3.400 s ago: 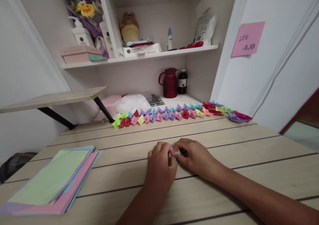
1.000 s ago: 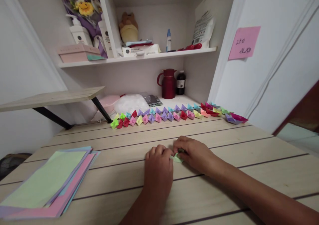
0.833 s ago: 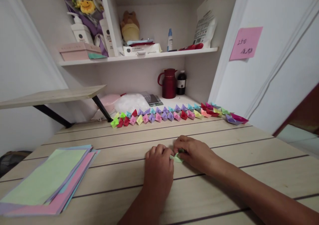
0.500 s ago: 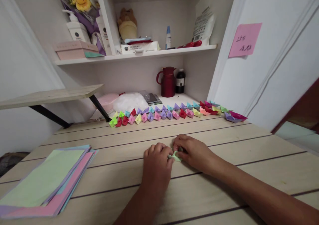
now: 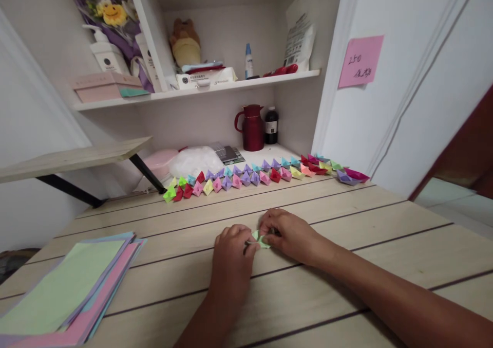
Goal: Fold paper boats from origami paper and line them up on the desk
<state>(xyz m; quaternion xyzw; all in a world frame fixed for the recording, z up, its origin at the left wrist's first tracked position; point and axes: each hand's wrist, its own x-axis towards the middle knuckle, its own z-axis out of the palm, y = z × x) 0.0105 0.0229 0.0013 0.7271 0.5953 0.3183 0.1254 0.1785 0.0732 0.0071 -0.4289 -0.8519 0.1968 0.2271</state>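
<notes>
A small piece of folded light green paper (image 5: 262, 241) is pinched between my two hands, low over the middle of the table. My left hand (image 5: 233, 250) grips its left side with thumb and fingers. On its right side, my right hand (image 5: 288, 234) is closed with thumb and index finger. The fingers cover part of the paper, so its full shape is hidden. Beyond the hands, folded paper boats (image 5: 246, 176) in many colours stand in rows along the table's back.
A stack of coloured paper sheets (image 5: 73, 281) lies at the left, light green on top. Behind it is a small raised wooden shelf (image 5: 77, 158) on black legs. A red jug (image 5: 253, 128) and a dark bottle (image 5: 271, 126) stand at the back beneath the white shelf (image 5: 231, 86).
The whole view has shifted slightly, so everything appears further left. Both hands keep hold of the green paper, and a little more of its upper part shows between the fingers.
</notes>
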